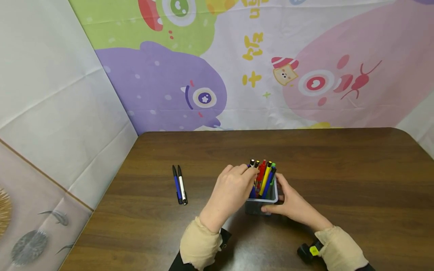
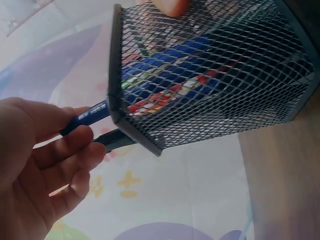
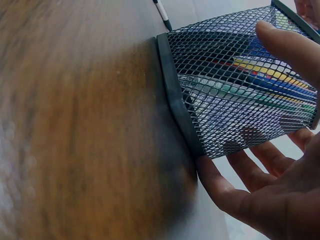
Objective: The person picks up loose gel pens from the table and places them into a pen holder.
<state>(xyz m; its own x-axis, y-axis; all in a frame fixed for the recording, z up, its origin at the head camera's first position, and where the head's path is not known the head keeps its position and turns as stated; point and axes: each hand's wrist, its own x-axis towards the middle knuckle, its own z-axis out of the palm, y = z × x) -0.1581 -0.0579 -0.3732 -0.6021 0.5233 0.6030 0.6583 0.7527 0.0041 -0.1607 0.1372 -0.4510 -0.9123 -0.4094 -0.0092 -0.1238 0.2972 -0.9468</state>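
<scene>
A black wire-mesh pen holder [image 1: 257, 207] stands upright on the table, packed with pens and markers, among them a yellow one [image 1: 265, 178] and a red one [image 1: 261, 174]. With thumb and fingers spread round its right side, my right hand [image 1: 294, 205] holds it near the base. My left hand [image 1: 233, 188] is over the left of the rim. In the left wrist view its thumb and index finger pinch the end of a blue pen [image 2: 92, 115] sticking out of the holder; a black pen end [image 2: 116, 141] is beside the fingertips. The blue pen's lower part is behind the mesh.
On the table [image 1: 135, 229], left of the holder, a blue pen [image 1: 177, 185] and a white pen [image 1: 182, 185] with black ends lie side by side. A cloth with cartoon prints [image 1: 251, 109] hangs behind the table's far edge, and a pale wall panel [image 1: 68, 56] stands at left.
</scene>
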